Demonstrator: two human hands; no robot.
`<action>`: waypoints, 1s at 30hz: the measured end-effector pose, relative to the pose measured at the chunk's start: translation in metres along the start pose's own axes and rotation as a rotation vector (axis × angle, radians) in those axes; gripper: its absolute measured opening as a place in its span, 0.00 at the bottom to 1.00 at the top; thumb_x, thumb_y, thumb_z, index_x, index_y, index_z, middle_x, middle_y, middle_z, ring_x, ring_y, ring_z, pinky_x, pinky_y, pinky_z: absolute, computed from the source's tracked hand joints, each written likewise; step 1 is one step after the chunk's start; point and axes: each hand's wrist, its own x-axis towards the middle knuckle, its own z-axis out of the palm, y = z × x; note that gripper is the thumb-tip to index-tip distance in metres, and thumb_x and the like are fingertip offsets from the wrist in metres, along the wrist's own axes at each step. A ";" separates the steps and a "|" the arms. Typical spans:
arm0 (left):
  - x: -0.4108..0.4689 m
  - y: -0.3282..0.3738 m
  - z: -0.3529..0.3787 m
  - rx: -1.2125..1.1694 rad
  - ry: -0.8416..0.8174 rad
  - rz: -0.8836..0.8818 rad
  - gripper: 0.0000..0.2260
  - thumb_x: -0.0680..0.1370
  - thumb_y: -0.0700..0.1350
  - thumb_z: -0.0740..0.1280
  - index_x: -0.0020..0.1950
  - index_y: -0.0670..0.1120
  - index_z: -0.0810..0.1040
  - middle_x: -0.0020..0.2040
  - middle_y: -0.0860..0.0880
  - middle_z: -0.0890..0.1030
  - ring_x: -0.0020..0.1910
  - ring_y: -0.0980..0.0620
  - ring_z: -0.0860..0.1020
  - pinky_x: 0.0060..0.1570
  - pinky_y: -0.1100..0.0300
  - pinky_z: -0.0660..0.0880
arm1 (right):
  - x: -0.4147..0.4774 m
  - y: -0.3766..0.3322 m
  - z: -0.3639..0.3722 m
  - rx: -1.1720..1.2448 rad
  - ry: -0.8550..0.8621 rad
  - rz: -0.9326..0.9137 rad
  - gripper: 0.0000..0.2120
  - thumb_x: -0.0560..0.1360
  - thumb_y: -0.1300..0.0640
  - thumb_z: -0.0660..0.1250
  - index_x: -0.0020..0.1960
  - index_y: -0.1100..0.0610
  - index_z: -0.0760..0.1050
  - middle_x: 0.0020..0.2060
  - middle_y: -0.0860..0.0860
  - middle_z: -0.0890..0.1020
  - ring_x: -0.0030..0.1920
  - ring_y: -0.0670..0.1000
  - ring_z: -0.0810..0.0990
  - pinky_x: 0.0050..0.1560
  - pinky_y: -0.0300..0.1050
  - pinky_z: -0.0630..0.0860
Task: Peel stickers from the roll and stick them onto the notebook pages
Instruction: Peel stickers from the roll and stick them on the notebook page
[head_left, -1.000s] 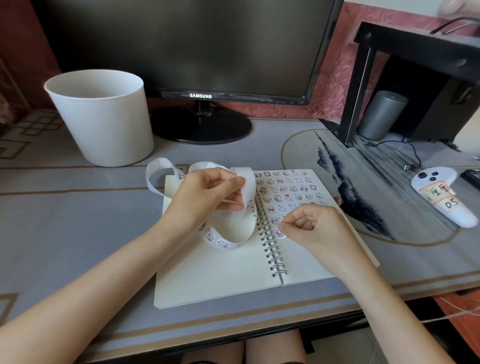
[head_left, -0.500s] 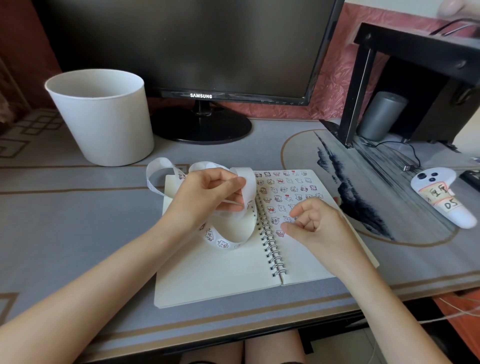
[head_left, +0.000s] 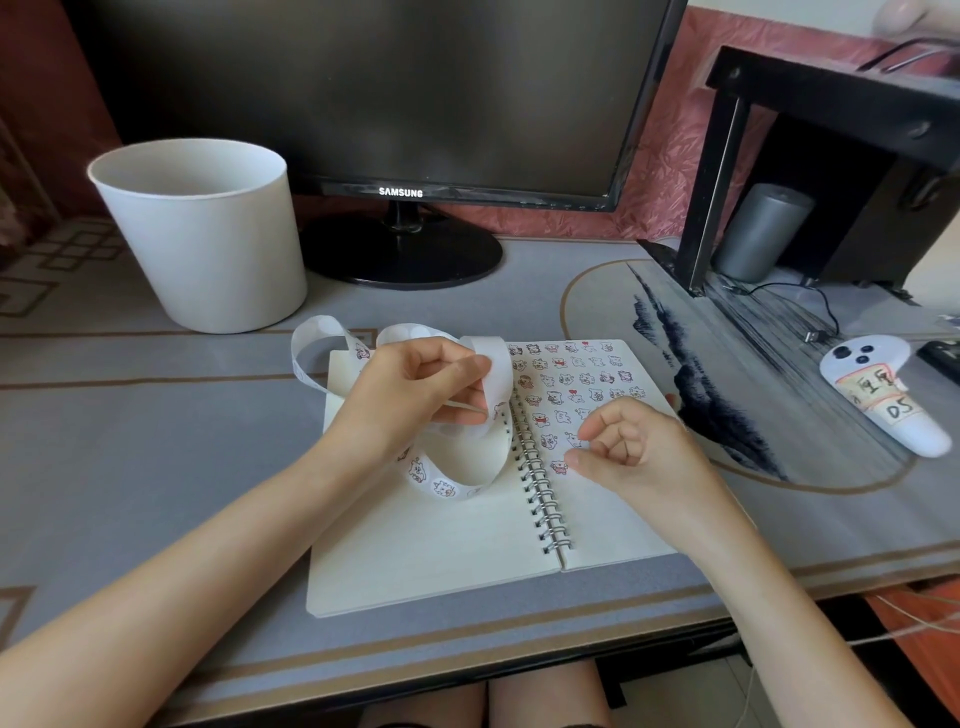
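White backing paper of the sticker strip loops out from the left grip, which pinches it between thumb and fingers above the left page of the notebook. One loop hangs below that grip onto the page, and another curls away behind it toward the white bucket. Across the spiral binding, the right grip is curled narrow with nothing visible in it, its thumb tip at the right page just beside a stuck sticker. Rows of stickers fill the page beyond that grip. The notebook lies open on the grey worktop.
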 end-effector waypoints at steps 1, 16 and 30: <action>0.000 0.000 0.000 -0.001 -0.002 -0.001 0.06 0.77 0.40 0.67 0.44 0.37 0.79 0.31 0.48 0.81 0.30 0.56 0.80 0.38 0.62 0.81 | 0.001 0.000 0.000 0.007 0.001 -0.001 0.09 0.69 0.62 0.75 0.42 0.53 0.75 0.33 0.50 0.77 0.32 0.45 0.72 0.37 0.34 0.71; 0.000 -0.001 0.000 -0.048 -0.077 0.082 0.07 0.78 0.41 0.64 0.45 0.38 0.78 0.36 0.45 0.82 0.36 0.53 0.82 0.38 0.61 0.80 | 0.020 -0.046 0.014 0.210 -0.096 -0.289 0.07 0.72 0.60 0.72 0.50 0.55 0.77 0.42 0.50 0.85 0.42 0.45 0.80 0.51 0.52 0.74; -0.002 0.002 -0.001 -0.091 -0.067 0.139 0.11 0.79 0.40 0.63 0.50 0.31 0.76 0.42 0.36 0.80 0.40 0.49 0.81 0.39 0.63 0.80 | 0.028 -0.041 0.022 0.317 -0.093 -0.275 0.05 0.70 0.65 0.73 0.44 0.60 0.78 0.37 0.49 0.81 0.38 0.44 0.77 0.33 0.36 0.73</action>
